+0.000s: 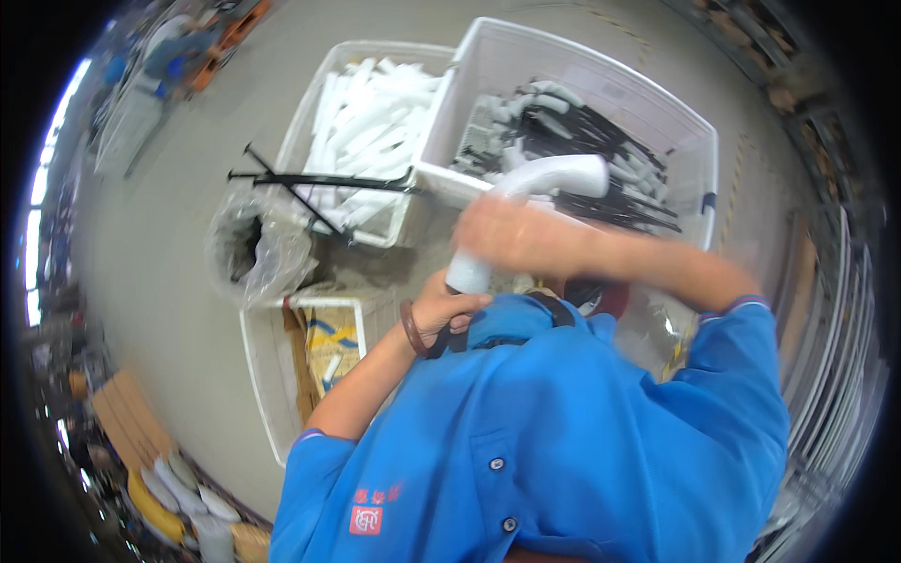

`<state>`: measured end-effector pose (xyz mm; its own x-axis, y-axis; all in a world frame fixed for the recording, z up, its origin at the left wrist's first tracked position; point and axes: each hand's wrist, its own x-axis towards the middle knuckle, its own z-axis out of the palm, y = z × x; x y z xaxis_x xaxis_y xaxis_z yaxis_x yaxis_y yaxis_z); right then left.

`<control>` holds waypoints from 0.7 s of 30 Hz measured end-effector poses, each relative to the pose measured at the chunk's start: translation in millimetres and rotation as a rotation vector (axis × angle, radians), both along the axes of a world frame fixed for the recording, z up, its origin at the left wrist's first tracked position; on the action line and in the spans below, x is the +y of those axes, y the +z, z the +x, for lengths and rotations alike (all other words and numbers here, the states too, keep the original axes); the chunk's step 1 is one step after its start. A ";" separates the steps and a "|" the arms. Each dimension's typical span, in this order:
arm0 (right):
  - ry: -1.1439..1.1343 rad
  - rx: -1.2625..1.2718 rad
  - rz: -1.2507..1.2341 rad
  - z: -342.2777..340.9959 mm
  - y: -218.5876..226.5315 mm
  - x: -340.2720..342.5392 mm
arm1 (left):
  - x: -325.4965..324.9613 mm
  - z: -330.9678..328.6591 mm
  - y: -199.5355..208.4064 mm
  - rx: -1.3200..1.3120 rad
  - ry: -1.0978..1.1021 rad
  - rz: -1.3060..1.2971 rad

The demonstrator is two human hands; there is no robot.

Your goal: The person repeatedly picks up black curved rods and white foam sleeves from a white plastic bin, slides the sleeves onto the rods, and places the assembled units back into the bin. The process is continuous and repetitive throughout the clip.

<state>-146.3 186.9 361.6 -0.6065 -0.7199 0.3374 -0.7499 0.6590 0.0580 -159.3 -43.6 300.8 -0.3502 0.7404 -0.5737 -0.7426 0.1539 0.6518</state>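
A thick, curved white tube (563, 174), foam-like in look, rises in front of my body and bends over to the right. My right hand (502, 230), smeared by motion, is wrapped round its middle. Just under the tube's lower end, my left hand (441, 308) is closed, its thumb lying across the front. Something dark shows by its fingers, but its shape is mostly hidden. Beyond my hands stands a white bin (572, 52) with black rods (601, 141) and white curved pieces. Left of it, another bin (324, 75) holds white tubes (375, 117).
Black rods with bent ends (310, 180) lie across the left bin's near edge, jutting out leftward. Nearer stand a clear plastic bag (267, 249) and a low white bin (258, 375) with a yellow sack (330, 342). Long pale bars (831, 328) line the right side.
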 end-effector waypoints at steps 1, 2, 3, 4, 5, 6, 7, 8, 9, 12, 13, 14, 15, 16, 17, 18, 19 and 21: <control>0.106 0.023 0.011 10.1 -12.6 -19.1 | 4.0 -9.1 -6.7 -0.002 -0.018 0.012; 0.083 -0.086 -0.163 26.5 -21.5 -28.6 | 4.6 -19.1 -9.1 0.134 0.091 -0.034; 0.005 -0.067 -0.256 35.0 -30.3 -28.6 | 11.7 -34.5 -9.7 0.471 0.113 -0.195; -0.208 -0.236 -0.477 40.5 -38.4 -34.5 | 14.9 -59.8 -3.7 0.705 0.073 -0.291; -0.403 -0.353 -0.751 40.1 -43.3 -39.1 | 19.6 -84.2 7.5 0.848 0.098 -0.313; -0.514 -0.517 -0.880 25.7 -48.4 -44.4 | 28.9 -105.8 21.8 0.938 0.198 -0.280; -0.520 -0.773 -0.943 9.4 -49.3 -45.4 | 45.7 -128.8 38.7 0.994 0.287 -0.149; -0.469 -0.798 -0.970 -15.8 -51.1 -52.0 | 65.6 -147.8 58.1 1.081 0.368 -0.064; -0.316 -0.777 -1.080 -40.6 -50.0 -54.4 | 89.2 -163.7 79.3 1.079 0.419 0.108; -0.592 -0.548 -1.628 -129.7 -43.0 -25.6 | 172.0 -209.0 126.1 0.936 0.607 0.388; -0.572 -0.238 -1.490 -151.5 -42.7 10.6 | 197.4 -224.1 128.0 0.956 0.648 0.593; -0.643 -0.189 -1.326 -152.9 -47.1 50.6 | 221.6 -236.6 117.9 0.924 0.647 0.469; -0.720 -0.250 -1.191 -154.5 -57.2 88.3 | 238.7 -248.6 93.9 0.926 0.628 0.521; -0.798 -0.277 -1.056 -148.0 -72.5 125.7 | 246.9 -255.0 57.5 0.916 0.478 0.282; -0.908 -0.345 -0.847 -132.8 -92.5 163.1 | 249.9 -258.3 10.8 0.937 0.333 0.203; -1.018 -0.348 -0.682 -114.6 -118.7 192.4 | 244.4 -254.5 -44.3 0.909 0.165 0.173; -1.085 -0.388 -0.526 -90.6 -146.5 218.6 | 223.6 -248.1 -102.6 0.867 -0.037 -0.073; -1.178 -0.484 -0.300 -42.9 -204.4 259.0 | 143.5 -206.6 -215.1 0.818 -0.163 -0.353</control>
<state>-189.2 445.9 157.2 -0.9212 0.3873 -0.0377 0.3787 0.8699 -0.3160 -365.9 99.9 85.7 -0.6546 0.6446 -0.3950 -0.0201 0.5074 0.8615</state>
